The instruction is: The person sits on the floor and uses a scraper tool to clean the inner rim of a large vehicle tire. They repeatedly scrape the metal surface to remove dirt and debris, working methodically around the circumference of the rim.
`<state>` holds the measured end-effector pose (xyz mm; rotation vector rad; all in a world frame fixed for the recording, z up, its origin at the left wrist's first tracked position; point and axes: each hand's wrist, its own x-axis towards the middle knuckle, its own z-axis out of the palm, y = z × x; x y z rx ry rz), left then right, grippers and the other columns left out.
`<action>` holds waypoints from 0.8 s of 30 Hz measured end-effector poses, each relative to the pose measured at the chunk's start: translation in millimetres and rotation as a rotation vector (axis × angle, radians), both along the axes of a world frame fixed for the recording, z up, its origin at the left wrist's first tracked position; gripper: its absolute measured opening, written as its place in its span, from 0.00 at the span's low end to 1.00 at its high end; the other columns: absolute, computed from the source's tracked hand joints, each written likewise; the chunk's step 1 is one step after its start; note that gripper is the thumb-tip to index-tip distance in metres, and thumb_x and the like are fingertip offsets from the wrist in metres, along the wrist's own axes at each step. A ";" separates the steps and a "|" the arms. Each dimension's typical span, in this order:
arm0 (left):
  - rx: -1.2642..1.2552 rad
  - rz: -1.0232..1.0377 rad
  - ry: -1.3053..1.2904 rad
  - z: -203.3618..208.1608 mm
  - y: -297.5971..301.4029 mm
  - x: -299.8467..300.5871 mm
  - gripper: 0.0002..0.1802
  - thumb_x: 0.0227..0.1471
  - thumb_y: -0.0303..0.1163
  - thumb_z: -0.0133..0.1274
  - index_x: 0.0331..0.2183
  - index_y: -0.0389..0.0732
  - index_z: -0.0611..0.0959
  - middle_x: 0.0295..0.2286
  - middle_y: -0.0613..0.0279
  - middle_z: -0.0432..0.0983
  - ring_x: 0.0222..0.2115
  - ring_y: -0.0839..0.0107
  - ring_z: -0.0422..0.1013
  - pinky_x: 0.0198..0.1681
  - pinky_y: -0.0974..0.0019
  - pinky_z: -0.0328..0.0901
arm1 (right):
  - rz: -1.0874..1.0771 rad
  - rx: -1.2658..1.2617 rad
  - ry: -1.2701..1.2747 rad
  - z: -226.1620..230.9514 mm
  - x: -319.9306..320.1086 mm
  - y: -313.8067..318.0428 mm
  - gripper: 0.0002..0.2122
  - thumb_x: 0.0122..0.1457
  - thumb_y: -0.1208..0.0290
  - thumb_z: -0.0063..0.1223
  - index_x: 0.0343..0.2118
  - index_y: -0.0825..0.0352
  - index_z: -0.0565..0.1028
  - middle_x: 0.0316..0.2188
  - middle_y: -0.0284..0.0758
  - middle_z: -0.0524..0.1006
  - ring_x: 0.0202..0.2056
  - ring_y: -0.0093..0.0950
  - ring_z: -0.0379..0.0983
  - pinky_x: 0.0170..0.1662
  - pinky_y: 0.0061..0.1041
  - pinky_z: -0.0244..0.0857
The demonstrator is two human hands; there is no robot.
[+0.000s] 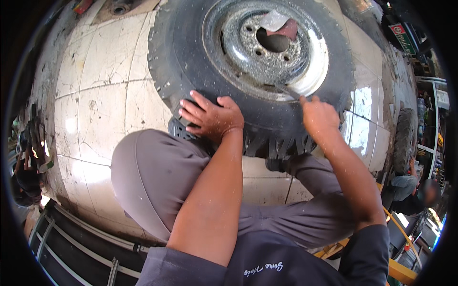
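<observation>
**Head view: right hand [320, 117] nearer the rim [243, 66], left hand [213, 117] out on the tyre [267, 112]**

Nearest, at the left, is a bent knee in grey trousers [155, 178]. Just beyond it, the left hand rests palm down, fingers spread over the tyre's near left edge, gripping nothing. At the near right, the right hand has its fingers bent, pinching a thin tool [289, 92]. The tool's long axis slants from the fingertips toward the far left, meeting the rim's near edge; whether its tip touches, I cannot tell. The tyre lies sidewall up, straight ahead of the 2 hands, with the rim in its middle. Farther, a grey and reddish sheet [282, 25] sits over the far side of the hub hole. A 2nd tyre [403, 140] stands well apart, right.
</observation>
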<state>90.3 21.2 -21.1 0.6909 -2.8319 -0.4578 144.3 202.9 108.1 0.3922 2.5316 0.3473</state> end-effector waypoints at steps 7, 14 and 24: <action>-0.001 0.021 0.035 1.9 2.6 -4.6 0.41 0.46 0.44 0.49 0.62 0.43 0.64 0.64 0.43 0.50 0.66 0.44 0.45 0.58 0.26 0.47 | 0.028 -0.062 0.047 5.3 -6.3 -10.5 0.18 0.60 0.74 0.44 0.54 0.62 0.73 0.41 0.44 0.77 0.39 0.43 0.80 0.40 0.39 0.75; -0.018 0.002 0.057 -2.7 -1.4 3.3 0.41 0.46 0.44 0.49 0.62 0.43 0.65 0.64 0.43 0.50 0.66 0.44 0.45 0.58 0.27 0.48 | -0.002 -0.070 0.012 1.5 3.8 -22.0 0.18 0.60 0.73 0.43 0.53 0.60 0.73 0.42 0.45 0.77 0.40 0.44 0.79 0.40 0.40 0.75; 0.008 0.019 0.002 4.0 -3.5 3.2 0.42 0.45 0.43 0.50 0.62 0.43 0.64 0.64 0.44 0.50 0.66 0.45 0.45 0.59 0.28 0.47 | 0.035 -0.068 0.084 0.8 -0.9 -14.1 0.17 0.60 0.73 0.42 0.51 0.61 0.75 0.38 0.46 0.78 0.38 0.44 0.79 0.39 0.41 0.74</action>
